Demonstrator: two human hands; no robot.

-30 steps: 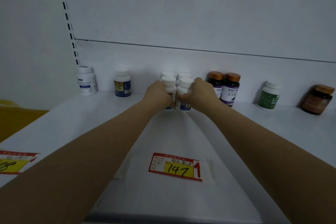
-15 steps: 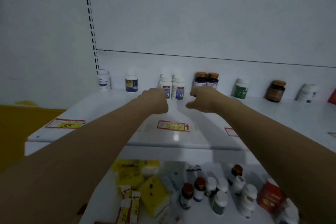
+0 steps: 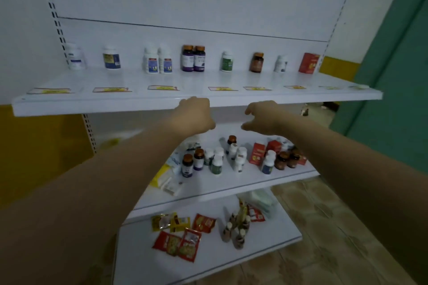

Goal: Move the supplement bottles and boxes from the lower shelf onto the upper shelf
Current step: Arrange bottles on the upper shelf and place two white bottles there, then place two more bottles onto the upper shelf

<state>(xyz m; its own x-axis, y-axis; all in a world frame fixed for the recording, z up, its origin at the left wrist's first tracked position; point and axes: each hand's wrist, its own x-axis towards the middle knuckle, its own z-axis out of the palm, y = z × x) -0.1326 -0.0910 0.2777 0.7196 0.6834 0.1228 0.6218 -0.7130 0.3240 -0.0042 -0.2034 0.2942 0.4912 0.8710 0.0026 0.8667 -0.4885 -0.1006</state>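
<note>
Hovering empty before the edge of the upper shelf (image 3: pixel 231 81), the left hand (image 3: pixel 194 114) is curled, the right hand (image 3: pixel 261 118) loosely spread. A bottle row (image 3: pixel 193 58) and red box (image 3: pixel 309 63) stand at that shelf's back; other bottles (image 3: pixel 216 164) and boxes (image 3: pixel 257 152) crowd the lower shelf (image 3: pixel 231 184).

Left hand (image 3: pixel 194 114): back faces the camera, fingers curl out of sight, grip not readable. Left forearm (image 3: pixel 104 180) and right forearm (image 3: pixel 347 157) are cut off by the frame edges.

Below the left fingers, the left forearm covers part of the yellow boxes (image 3: pixel 162 174) and a white bottle (image 3: pixel 193 142) on the lower shelf (image 3: pixel 243 180).

Below the fingers of the right hand (image 3: pixel 261 118), the wrist hides part of the brown bottles (image 3: pixel 281 160).

Above the fingers, the price tags (image 3: pixel 162 87) and the labels of the upper-shelf bottles (image 3: pixel 193 58) are blurred and unreadable.
</note>
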